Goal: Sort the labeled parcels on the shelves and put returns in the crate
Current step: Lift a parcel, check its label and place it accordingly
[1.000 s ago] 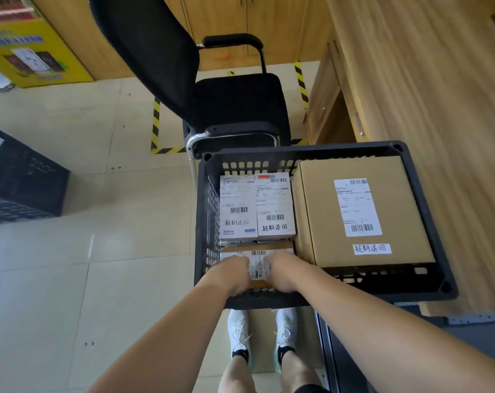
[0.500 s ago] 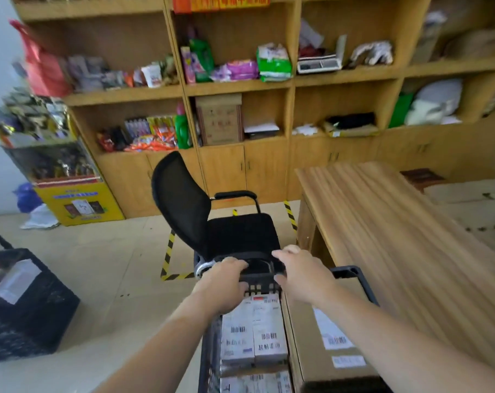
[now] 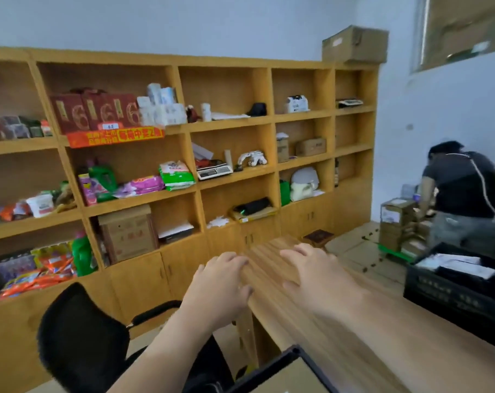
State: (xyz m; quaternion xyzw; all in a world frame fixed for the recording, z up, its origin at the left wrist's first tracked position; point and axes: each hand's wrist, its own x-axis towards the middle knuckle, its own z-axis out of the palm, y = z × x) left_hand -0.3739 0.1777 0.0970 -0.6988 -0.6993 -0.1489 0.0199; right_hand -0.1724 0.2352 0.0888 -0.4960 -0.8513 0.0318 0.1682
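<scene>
While blurred, hands (image 3: 271, 282) empty | crate (image 3: 286, 367) mostly cut off

Both hands raised — fingers (image 3: 303, 252) spread.

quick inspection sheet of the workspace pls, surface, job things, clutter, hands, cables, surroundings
surface: wooden table, bare between the crates
job's things: black crate at the near edge holding a cardboard box; second black crate with parcels on the right
clutter: shelves packed with mixed goods
hands: left hand and right hand open, empty
cables: nothing seen on the table
surroundings: black chair; another person by stacked boxes
</scene>
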